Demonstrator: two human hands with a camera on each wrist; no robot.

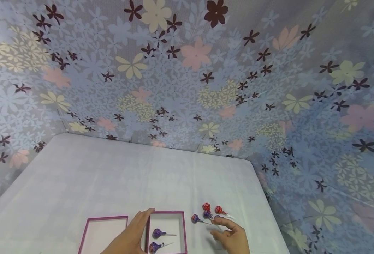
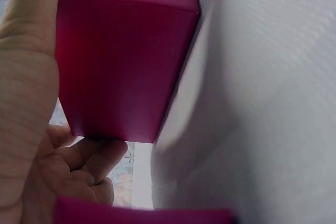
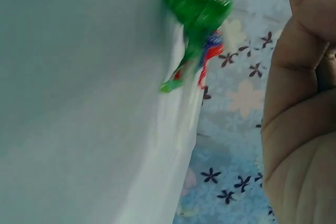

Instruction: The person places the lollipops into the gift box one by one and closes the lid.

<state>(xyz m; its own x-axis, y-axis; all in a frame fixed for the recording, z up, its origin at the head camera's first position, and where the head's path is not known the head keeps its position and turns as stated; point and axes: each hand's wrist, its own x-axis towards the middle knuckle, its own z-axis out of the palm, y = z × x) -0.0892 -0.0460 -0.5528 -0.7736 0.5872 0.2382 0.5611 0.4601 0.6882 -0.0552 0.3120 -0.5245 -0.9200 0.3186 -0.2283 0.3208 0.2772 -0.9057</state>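
My left hand point(image 1: 130, 235) holds a magenta-edged box point(image 1: 185, 229) by its left side in the head view. The left wrist view shows the box's plain magenta outer wall point(image 2: 121, 66) between thumb and fingers. Inside the box lie two purple-wrapped lollipops, an upper one point(image 1: 157, 233) and a lower one point(image 1: 153, 247). My right hand point(image 1: 232, 238) hovers over loose lollipops, thumb and index finger apart. Among these are red ones point(image 1: 206, 206) and purple ones point(image 1: 195, 218); one is partly hidden by the index finger. A green-and-red lollipop wrapper point(image 3: 197, 6) appears close up in the right wrist view.
Left of the box sits another open magenta-edged tray or lid point(image 1: 107, 219), partly behind my left hand. Everything rests on a white-covered table point(image 1: 142, 173). Flower-patterned cloth point(image 1: 180, 88) rises behind the table and along its sides.
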